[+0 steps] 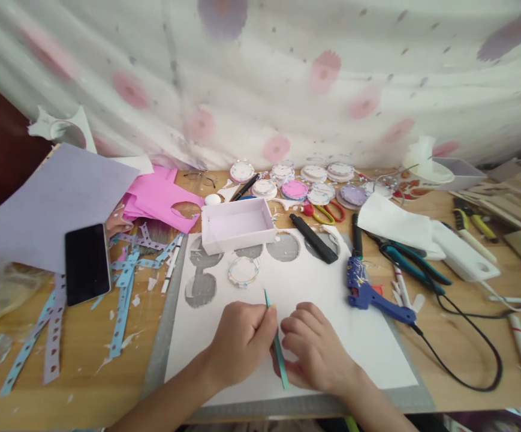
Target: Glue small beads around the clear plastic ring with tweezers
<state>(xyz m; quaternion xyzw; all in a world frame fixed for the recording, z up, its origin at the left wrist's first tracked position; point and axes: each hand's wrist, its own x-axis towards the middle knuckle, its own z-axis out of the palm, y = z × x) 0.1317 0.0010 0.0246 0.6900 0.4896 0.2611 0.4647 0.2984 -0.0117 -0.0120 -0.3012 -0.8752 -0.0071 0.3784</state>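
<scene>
A thin teal strip (278, 348), narrow at its far end, stands slanted between my two hands above a white sheet (354, 336). My left hand (243, 336) is closed, pinching the strip between thumb and curled fingers. Curled around its near part, my right hand (314, 348) touches the strip from the right, its fingertips partly hidden. Just beyond lies a small ring (243, 272) with a pale, speckled rim. Round holes cut in the sheet show the grey cutting mat (156, 366) below. A shallow white box (238, 225) rests over the sheet's far edge.
To the right lie a blue glue gun (377, 300) with a looping cord, teal-handled pliers (417, 261) and a black cutter (314, 238). A phone (88, 264), paper strips (125, 306) and pink sheets (161, 195) sit left. Several decorated discs (295, 191) line the back.
</scene>
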